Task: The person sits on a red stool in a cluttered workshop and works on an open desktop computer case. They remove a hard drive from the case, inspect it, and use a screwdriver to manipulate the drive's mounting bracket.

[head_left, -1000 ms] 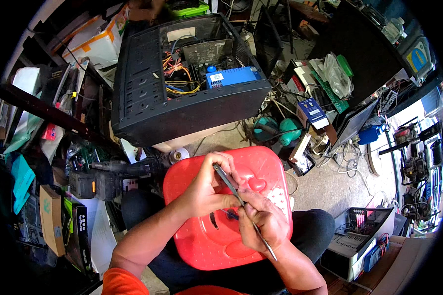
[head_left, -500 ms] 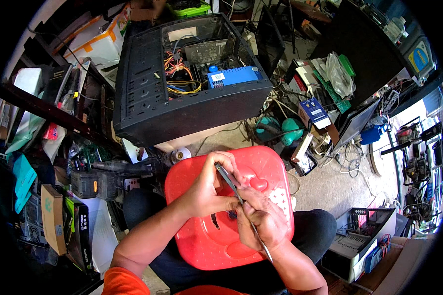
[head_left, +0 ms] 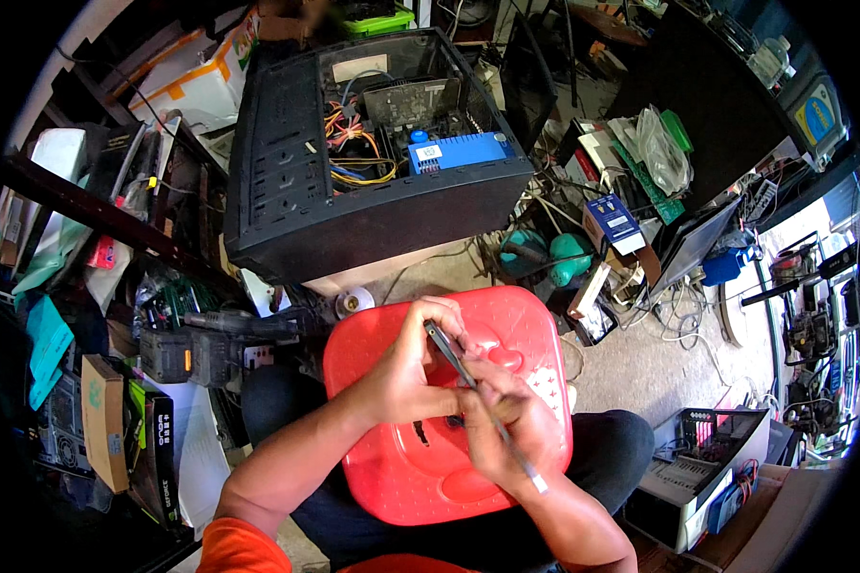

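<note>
A thin, flat grey piece (head_left: 518,456), seen almost edge-on, slants between my hands above the red plastic stool (head_left: 363,458). It has a small hole near its upper end and a pale tip at its lower end; its exact kind cannot be made out. My left hand (head_left: 409,368) is closed round its upper part, thumb reaching across. On its other side, my right hand (head_left: 511,435) holds it with bent fingers, slightly smeared by motion. Small dark slots show in the stool's top below the hands.
Beyond the stool lies an opened black computer case (head_left: 382,224) with coloured cables and a blue part (head_left: 459,151). A cordless power tool (head_left: 191,353) and boxes (head_left: 105,420) crowd the left. A white opened case (head_left: 702,477) stands right, with loose cables (head_left: 683,315) on the floor.
The flat piece has turned slightly, its lower end now further right and higher, showing a pale tip. My right hand's fingers have shifted along it; the left hand has barely moved.
</note>
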`<state>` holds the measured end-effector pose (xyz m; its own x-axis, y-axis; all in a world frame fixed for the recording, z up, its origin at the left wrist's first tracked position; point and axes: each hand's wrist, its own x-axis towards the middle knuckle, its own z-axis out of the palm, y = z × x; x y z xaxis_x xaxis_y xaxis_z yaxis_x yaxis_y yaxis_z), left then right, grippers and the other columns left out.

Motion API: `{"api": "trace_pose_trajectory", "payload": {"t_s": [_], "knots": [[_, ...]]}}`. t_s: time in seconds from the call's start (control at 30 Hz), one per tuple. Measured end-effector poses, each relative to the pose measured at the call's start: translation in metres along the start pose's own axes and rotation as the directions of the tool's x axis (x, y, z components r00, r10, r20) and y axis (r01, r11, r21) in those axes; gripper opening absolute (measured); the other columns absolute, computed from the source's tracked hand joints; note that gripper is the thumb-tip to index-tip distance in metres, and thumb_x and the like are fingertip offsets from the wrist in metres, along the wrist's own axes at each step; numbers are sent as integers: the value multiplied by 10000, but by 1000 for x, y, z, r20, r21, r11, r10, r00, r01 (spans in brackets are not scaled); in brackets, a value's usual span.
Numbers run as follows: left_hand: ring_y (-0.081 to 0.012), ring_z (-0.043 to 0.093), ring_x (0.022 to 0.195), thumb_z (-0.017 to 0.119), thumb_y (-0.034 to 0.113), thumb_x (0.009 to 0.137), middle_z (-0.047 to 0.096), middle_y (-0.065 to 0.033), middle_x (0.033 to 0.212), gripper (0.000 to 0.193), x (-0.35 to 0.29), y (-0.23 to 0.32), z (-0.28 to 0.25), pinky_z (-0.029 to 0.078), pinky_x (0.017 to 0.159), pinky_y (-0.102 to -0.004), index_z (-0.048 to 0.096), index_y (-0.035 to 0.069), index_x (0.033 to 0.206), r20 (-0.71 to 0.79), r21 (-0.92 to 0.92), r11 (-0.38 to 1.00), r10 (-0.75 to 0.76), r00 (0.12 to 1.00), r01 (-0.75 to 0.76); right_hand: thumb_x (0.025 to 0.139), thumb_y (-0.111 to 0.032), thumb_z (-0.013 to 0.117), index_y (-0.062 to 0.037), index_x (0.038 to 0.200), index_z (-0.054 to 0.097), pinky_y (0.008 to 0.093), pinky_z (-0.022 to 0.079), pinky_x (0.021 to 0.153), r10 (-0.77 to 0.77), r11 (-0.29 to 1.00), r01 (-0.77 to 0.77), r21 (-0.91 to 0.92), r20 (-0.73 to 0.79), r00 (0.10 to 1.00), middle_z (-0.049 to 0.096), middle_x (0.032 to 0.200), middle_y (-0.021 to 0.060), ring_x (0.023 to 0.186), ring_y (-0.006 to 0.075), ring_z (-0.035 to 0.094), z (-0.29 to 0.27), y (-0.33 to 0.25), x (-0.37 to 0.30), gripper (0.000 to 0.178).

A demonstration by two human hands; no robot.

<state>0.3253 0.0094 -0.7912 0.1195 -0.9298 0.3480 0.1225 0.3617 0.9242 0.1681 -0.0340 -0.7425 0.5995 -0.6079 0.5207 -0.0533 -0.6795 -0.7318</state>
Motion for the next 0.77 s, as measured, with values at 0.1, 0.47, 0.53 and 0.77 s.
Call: {"api": "trace_pose_trajectory", "payload": {"t_s": [0.1, 0.47, 0.53, 0.77], "knots": [[-195, 520, 1062, 836, 36, 664, 359, -91, 1117, 700, -1, -4, 0, 455, 925, -379, 327, 97, 1141, 8, 79, 997, 13, 1000, -13, 787, 50, 690, 12, 776, 490, 352, 564, 711, -269, 960, 260, -105, -79, 960, 665, 984, 246, 895, 358, 690, 5, 7, 6, 204], [-190, 505, 1016, 825, 56, 674, 371, -99, 1102, 690, 3, 4, 6, 444, 914, -369, 324, 80, 1149, -6, 88, 996, 32, 999, -31, 861, -11, 664, -2, 835, 513, 315, 542, 717, 364, 860, -312, 404, -58, 930, 685, 1027, 200, 870, 166, 680, 3, -2, 0, 154], [-191, 506, 1008, 823, 78, 683, 377, -103, 1099, 678, 3, 0, 6, 443, 906, -363, 328, 74, 1146, -14, 69, 997, 32, 999, -31, 840, 2, 673, -6, 839, 512, 322, 547, 720, 248, 930, -209, 303, -94, 964, 682, 1019, 203, 868, 205, 685, 3, -1, 1, 161], [-192, 512, 995, 793, 87, 711, 399, -110, 1082, 610, 1, -1, 5, 442, 883, -358, 354, 72, 1134, -36, 275, 959, 82, 996, -70, 772, 68, 703, -19, 827, 455, 397, 574, 734, -243, 969, 239, -68, -55, 968, 658, 984, 252, 864, 380, 692, 6, 6, 10, 269]]}}
